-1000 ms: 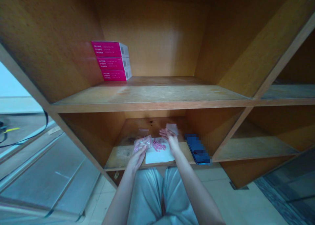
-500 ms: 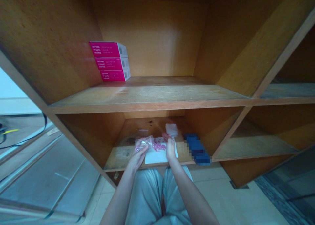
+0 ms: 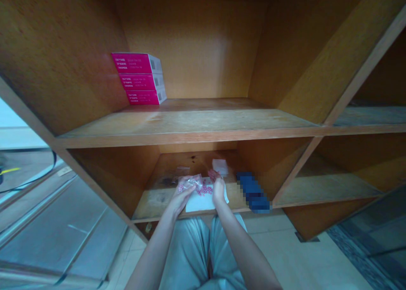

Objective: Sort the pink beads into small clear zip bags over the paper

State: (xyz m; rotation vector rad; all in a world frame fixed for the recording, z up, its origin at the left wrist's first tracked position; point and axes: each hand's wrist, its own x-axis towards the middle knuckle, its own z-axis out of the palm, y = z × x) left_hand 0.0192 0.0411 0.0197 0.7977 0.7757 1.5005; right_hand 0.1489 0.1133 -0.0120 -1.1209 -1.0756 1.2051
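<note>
My left hand (image 3: pixel 179 201) grips a clear plastic bag (image 3: pixel 190 182) with small pink pieces in it, and tilts it over the left side of a white paper sheet (image 3: pixel 197 204). On that sheet lies a loose heap of small round pink beads or pills (image 3: pixel 204 190); which of the two I cannot tell. Along the right edge of the sheet rests my right hand (image 3: pixel 218 189), its fingers stretched forward beside the heap and apparently holding nothing. Just beyond these fingers is a small whitish packet (image 3: pixel 220 166).
Three stacked pink boxes (image 3: pixel 139 78) stand on the upper shelf (image 3: pixel 196 120). A blurred dark blue object (image 3: pixel 253 192) lies right of the sheet. Another clear bag (image 3: pixel 183 170) lies farther back on the left. Wooden side walls (image 3: pixel 269 161) bound the lower compartment.
My left hand has moved the bag slightly right, closer to the pink heap. My right hand's fingers look a little more spread. The view has shifted slightly.
</note>
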